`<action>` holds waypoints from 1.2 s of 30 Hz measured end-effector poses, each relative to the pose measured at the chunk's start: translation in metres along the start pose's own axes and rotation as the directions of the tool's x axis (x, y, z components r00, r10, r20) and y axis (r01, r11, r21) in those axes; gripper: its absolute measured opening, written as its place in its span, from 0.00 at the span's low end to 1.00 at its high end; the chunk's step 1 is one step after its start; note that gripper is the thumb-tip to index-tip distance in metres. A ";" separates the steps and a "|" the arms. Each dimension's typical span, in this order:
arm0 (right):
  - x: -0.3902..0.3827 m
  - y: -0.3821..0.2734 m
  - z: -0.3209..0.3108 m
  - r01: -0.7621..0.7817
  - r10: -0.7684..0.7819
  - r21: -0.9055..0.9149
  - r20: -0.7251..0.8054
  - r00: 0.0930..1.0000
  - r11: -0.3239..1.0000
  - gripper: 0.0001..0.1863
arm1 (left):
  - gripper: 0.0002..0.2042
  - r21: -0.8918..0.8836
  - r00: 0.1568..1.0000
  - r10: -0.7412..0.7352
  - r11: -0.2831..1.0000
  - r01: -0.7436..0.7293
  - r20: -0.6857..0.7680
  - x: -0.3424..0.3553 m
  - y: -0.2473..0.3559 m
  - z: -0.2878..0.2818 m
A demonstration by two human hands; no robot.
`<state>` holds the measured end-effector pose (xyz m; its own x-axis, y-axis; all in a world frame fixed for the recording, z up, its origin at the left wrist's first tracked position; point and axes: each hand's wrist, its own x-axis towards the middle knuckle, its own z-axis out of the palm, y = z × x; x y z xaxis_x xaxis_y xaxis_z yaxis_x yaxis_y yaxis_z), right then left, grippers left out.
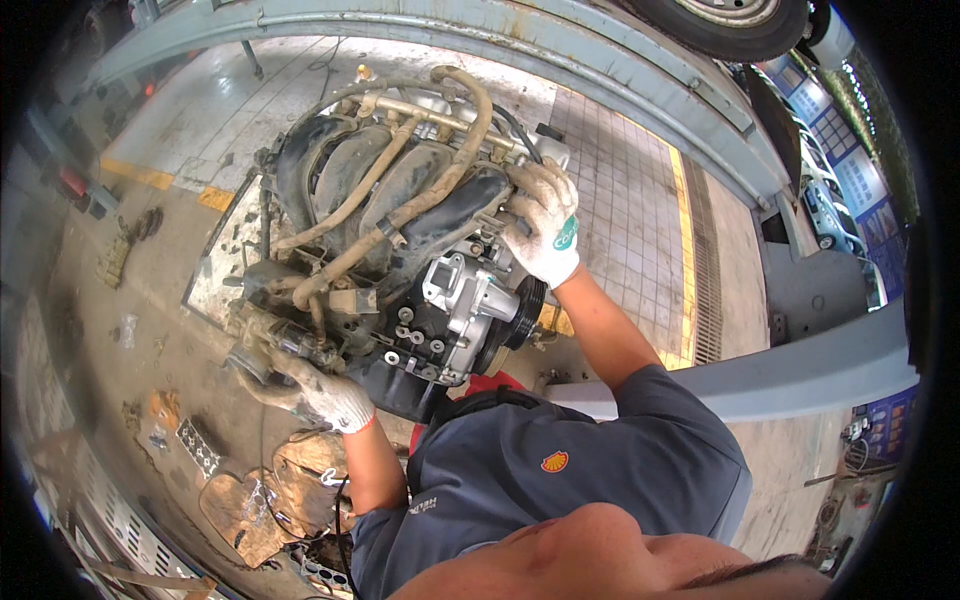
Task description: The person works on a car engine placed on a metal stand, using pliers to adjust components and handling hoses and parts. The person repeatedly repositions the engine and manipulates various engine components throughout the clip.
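Note:
A dusty car engine stands in front of me, with a dark ribbed intake manifold and tan-coated hoses across its top. My left hand, in a soiled white work glove, closes around a round metal housing at the manifold's near left end. Some of its fingers are hidden beneath. My right hand, gloved too, curls its fingers over the manifold's right end, beside a black hose. Between my hands are a bare metal bracket and a black ribbed pulley.
A grey lift beam crosses behind the engine, and a grey lift arm reaches in from the right. Stained cardboard, a perforated metal gasket and loose parts lie on the floor at left. A wheel hangs at upper right.

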<state>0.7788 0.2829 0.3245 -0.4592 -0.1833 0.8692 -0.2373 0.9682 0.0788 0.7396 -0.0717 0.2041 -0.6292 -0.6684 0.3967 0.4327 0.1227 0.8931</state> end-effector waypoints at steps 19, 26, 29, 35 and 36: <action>0.002 -0.004 -0.005 -0.009 0.009 -0.003 0.037 0.999 1.000 0.21 | 0.31 0.109 0.993 0.115 0.987 -0.114 -0.002 0.001 0.020 0.008; 0.001 -0.004 0.006 -0.026 0.026 0.002 0.031 0.999 1.000 0.16 | 0.33 0.101 0.997 0.076 0.992 -0.075 -0.011 -0.003 0.035 0.008; -0.004 0.001 0.010 -0.037 0.037 -0.011 0.023 0.999 0.999 0.14 | 0.33 0.111 0.999 0.036 0.993 -0.033 -0.025 -0.006 0.032 0.004; -0.002 0.000 0.014 -0.062 0.063 -0.049 0.011 0.998 0.997 0.18 | 0.32 -0.129 1.000 -0.008 0.992 0.008 0.001 -0.005 0.041 0.012; -0.002 -0.001 0.014 -0.062 0.063 -0.050 0.012 0.998 0.997 0.18 | 0.32 -0.131 1.000 -0.020 0.991 0.019 -0.011 -0.005 0.041 0.013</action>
<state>0.7683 0.2801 0.3159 -0.4837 -0.1244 0.8663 -0.1652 0.9850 0.0492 0.7518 -0.0537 0.2419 -0.6305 -0.6790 0.3762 0.5017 0.0133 0.8649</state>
